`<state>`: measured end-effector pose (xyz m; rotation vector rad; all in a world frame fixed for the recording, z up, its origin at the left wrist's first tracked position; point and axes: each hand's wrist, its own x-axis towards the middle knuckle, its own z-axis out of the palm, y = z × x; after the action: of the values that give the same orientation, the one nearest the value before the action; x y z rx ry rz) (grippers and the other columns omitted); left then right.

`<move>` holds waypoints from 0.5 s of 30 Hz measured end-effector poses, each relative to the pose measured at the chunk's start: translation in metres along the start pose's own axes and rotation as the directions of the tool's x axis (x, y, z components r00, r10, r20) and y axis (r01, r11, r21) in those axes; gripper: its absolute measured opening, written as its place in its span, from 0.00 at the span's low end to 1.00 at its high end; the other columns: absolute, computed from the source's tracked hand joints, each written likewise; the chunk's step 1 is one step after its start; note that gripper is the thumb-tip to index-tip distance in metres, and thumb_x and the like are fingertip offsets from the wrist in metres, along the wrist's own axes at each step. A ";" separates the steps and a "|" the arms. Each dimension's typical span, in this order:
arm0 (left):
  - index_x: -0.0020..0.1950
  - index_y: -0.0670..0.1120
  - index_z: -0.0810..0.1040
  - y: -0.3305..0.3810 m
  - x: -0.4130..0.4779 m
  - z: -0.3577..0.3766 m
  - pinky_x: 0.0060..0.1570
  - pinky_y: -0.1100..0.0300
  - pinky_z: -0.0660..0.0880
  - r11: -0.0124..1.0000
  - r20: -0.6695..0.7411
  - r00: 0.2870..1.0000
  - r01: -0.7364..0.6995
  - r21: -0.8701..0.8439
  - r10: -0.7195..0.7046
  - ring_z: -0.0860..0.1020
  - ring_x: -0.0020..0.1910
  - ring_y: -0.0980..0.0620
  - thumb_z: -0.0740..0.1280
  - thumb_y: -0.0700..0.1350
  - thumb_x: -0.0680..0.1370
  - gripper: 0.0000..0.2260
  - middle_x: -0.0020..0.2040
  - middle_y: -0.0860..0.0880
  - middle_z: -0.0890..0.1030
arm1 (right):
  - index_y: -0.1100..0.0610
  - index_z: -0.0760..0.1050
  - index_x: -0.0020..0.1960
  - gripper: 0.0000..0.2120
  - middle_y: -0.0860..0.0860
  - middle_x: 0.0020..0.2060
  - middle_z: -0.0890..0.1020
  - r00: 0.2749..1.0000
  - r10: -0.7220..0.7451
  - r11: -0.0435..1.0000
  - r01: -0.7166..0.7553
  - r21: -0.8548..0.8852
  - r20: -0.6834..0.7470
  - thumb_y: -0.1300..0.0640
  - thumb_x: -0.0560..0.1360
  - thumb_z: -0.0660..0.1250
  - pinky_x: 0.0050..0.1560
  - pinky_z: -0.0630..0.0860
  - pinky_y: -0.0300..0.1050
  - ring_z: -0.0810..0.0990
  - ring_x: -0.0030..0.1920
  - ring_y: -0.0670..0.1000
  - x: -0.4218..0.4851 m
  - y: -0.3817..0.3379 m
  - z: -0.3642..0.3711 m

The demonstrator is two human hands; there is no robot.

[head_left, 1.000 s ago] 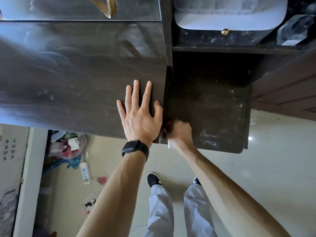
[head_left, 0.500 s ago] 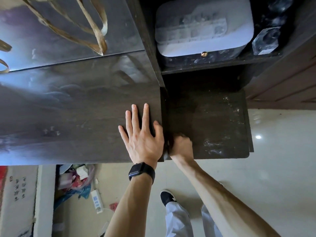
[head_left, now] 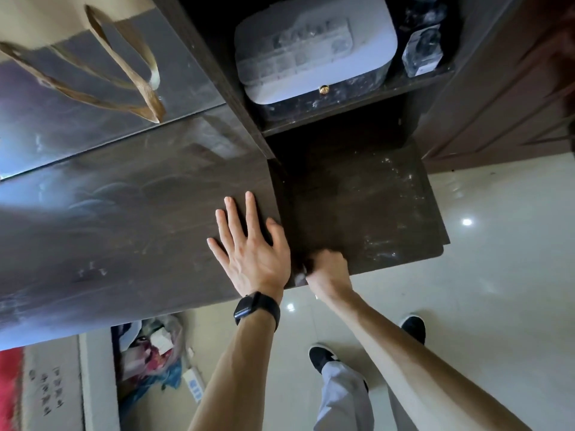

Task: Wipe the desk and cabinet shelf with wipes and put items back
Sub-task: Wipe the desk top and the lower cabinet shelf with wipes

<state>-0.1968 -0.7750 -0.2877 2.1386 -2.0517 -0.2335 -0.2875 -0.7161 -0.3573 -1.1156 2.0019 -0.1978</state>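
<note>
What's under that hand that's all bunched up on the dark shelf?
A bit of white wipe peeks out beside the right hand, pressed on the dusty shelf. The hand covers the rest of it.

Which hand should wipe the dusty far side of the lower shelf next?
Right. The right hand already grips the wipe on that shelf; the left hand lies flat on the desk.

The table [head_left: 124, 213] is dark wood grain, smooth with a hazy sheen. The cabinet shelf [head_left: 357, 206] is matt dark wood, speckled with white dust. The floor [head_left: 482, 290] tiles are glossy cream.
</note>
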 end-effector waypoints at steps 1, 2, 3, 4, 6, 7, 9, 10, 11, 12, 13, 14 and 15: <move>0.80 0.59 0.59 0.000 0.000 -0.001 0.77 0.37 0.49 1.000 0.011 1.000 0.002 -0.001 -0.002 0.51 0.81 0.49 0.52 0.56 0.81 0.26 0.82 0.51 0.56 | 0.53 0.83 0.44 0.05 0.51 0.38 0.85 0.999 0.026 0.998 -0.027 0.048 0.019 0.59 0.70 0.69 0.43 0.82 0.46 0.83 0.40 0.54 -0.009 0.005 0.007; 0.80 0.59 0.58 0.001 0.000 -0.001 0.77 0.38 0.49 1.000 0.021 1.000 0.003 -0.002 -0.003 0.51 0.81 0.49 0.51 0.56 0.81 0.26 0.82 0.51 0.55 | 0.52 0.83 0.44 0.05 0.50 0.38 0.85 0.999 0.026 0.997 -0.028 0.066 0.019 0.58 0.69 0.71 0.42 0.81 0.44 0.84 0.39 0.53 -0.011 0.008 0.011; 0.80 0.59 0.58 0.002 0.000 -0.002 0.77 0.38 0.48 1.000 0.025 1.000 0.005 -0.001 -0.005 0.50 0.81 0.49 0.51 0.56 0.81 0.26 0.82 0.51 0.55 | 0.53 0.83 0.44 0.05 0.50 0.38 0.85 1.000 0.008 0.998 -0.008 0.064 -0.001 0.57 0.68 0.72 0.41 0.80 0.42 0.84 0.39 0.53 -0.006 0.007 0.010; 0.80 0.59 0.58 0.002 0.000 -0.002 0.77 0.38 0.48 1.000 0.024 1.000 0.004 0.001 -0.004 0.50 0.81 0.49 0.51 0.56 0.81 0.26 0.82 0.51 0.55 | 0.54 0.82 0.43 0.04 0.50 0.38 0.85 1.000 -0.011 1.000 0.011 0.027 -0.017 0.56 0.68 0.72 0.39 0.79 0.41 0.84 0.40 0.53 0.003 0.002 0.006; 0.80 0.59 0.58 0.001 0.000 -0.001 0.77 0.38 0.49 1.000 0.020 1.000 -0.002 0.002 0.002 0.51 0.81 0.49 0.52 0.56 0.81 0.26 0.82 0.51 0.55 | 0.56 0.81 0.43 0.02 0.53 0.40 0.85 0.998 -0.036 0.998 0.034 -0.047 -0.045 0.59 0.72 0.70 0.40 0.77 0.42 0.84 0.42 0.55 0.020 -0.010 -0.007; 0.80 0.59 0.58 0.001 0.000 0.000 0.77 0.38 0.49 1.000 0.018 1.000 -0.004 0.005 0.004 0.51 0.81 0.49 0.53 0.55 0.81 0.26 0.82 0.51 0.55 | 0.57 0.81 0.43 0.04 0.55 0.41 0.85 0.996 -0.050 0.998 0.046 -0.053 -0.078 0.61 0.75 0.67 0.40 0.76 0.43 0.84 0.43 0.56 0.027 -0.015 -0.011; 0.80 0.59 0.58 0.000 0.001 0.001 0.77 0.38 0.49 1.000 0.016 1.000 0.001 0.006 -0.001 0.50 0.81 0.49 0.54 0.55 0.82 0.26 0.82 0.51 0.55 | 0.58 0.80 0.43 0.07 0.57 0.40 0.84 0.996 -0.056 0.998 0.054 -0.021 -0.064 0.63 0.75 0.64 0.40 0.75 0.44 0.83 0.43 0.58 0.026 -0.012 -0.010; 0.80 0.59 0.58 0.000 0.001 0.001 0.77 0.38 0.48 1.000 0.020 1.000 0.004 0.003 -0.004 0.50 0.81 0.49 0.54 0.55 0.82 0.26 0.82 0.51 0.55 | 0.57 0.80 0.41 0.07 0.57 0.38 0.84 0.998 -0.055 0.998 0.055 0.004 -0.032 0.63 0.73 0.64 0.38 0.74 0.44 0.83 0.40 0.58 0.018 -0.005 -0.006; 0.80 0.59 0.58 0.000 0.000 0.000 0.77 0.38 0.48 1.000 0.024 1.000 0.005 0.002 -0.005 0.50 0.81 0.49 0.54 0.55 0.82 0.26 0.82 0.51 0.55 | 0.58 0.79 0.38 0.07 0.57 0.34 0.82 0.999 -0.046 0.998 0.046 0.035 -0.001 0.64 0.71 0.63 0.35 0.73 0.43 0.80 0.36 0.59 0.007 0.005 0.001; 0.80 0.59 0.58 0.001 0.000 -0.001 0.77 0.38 0.48 1.000 0.028 1.000 0.004 0.005 -0.004 0.50 0.81 0.49 0.54 0.55 0.82 0.25 0.82 0.51 0.55 | 0.60 0.75 0.35 0.05 0.58 0.29 0.76 0.999 -0.039 0.996 0.036 0.078 0.031 0.65 0.67 0.62 0.32 0.70 0.42 0.73 0.30 0.60 -0.007 0.013 0.005; 0.81 0.59 0.58 0.001 0.000 -0.002 0.77 0.38 0.48 1.000 0.032 0.999 0.005 0.006 -0.005 0.50 0.81 0.49 0.54 0.55 0.82 0.25 0.82 0.51 0.55 | 0.60 0.69 0.31 0.03 0.57 0.26 0.68 0.997 -0.062 0.991 0.055 0.119 0.055 0.66 0.62 0.59 0.29 0.65 0.41 0.64 0.29 0.57 -0.020 0.023 0.008; 0.81 0.59 0.57 0.001 0.000 -0.004 0.77 0.38 0.47 1.000 0.037 0.999 0.005 0.004 -0.005 0.49 0.81 0.49 0.53 0.55 0.82 0.25 0.82 0.51 0.55 | 0.59 0.64 0.29 0.04 0.54 0.28 0.62 0.994 -0.101 0.983 0.093 0.160 0.041 0.65 0.59 0.57 0.28 0.61 0.41 0.58 0.31 0.53 -0.032 0.032 0.009; 0.81 0.59 0.57 0.000 0.000 -0.005 0.77 0.38 0.47 1.000 0.042 0.999 0.003 0.000 -0.003 0.49 0.81 0.49 0.53 0.55 0.82 0.25 0.82 0.51 0.54 | 0.57 0.64 0.27 0.04 0.54 0.28 0.63 0.994 -0.108 0.974 0.105 0.200 0.003 0.64 0.59 0.57 0.27 0.60 0.43 0.57 0.32 0.53 -0.041 0.040 0.008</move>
<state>-0.1956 -0.7753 -0.2832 2.1547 -2.0718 -0.2813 -0.2963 -0.6587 -0.3581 -1.0922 1.8652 -0.4368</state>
